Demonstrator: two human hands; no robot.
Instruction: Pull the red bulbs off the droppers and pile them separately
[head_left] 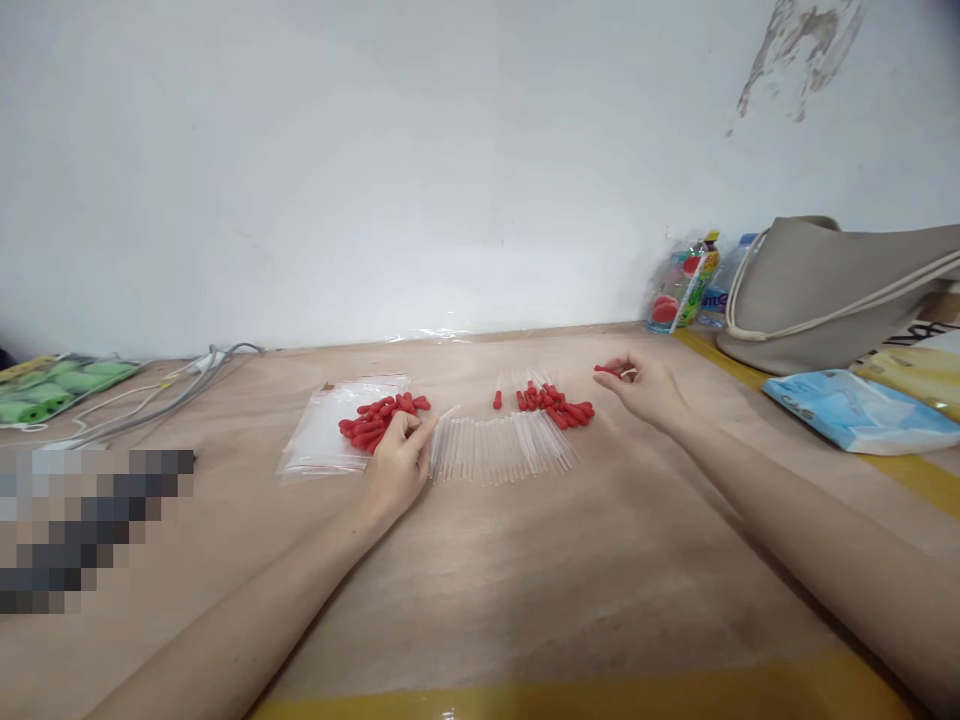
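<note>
My left hand (pixel 401 460) is closed in a pinch on a thin clear dropper tube (pixel 449 412), whose end sticks out to the right. Just left of it, loose red rubber bulbs (pixel 367 428) lie heaped on a stack of clear plastic bags (pixel 311 440). A row of bare dropper tubes (pixel 484 450) is spread on the table to this hand's right. Farther right, my right hand (pixel 637 390) pinches a red rubber bulb (pixel 603 371) above the table. Between the hands lie several droppers with red bulbs (pixel 555 403) on their near ends, tubes pointing away.
The wooden table (pixel 450 580) meets a white wall behind. Cables (pixel 187 385) and a green packet (pixel 60 388) lie at left, near a pixelated dark object (pixel 112 520). At right stand bottles (pixel 686 285) and a grey bag (pixel 825 290), with a blue packet (pixel 855 410) before them.
</note>
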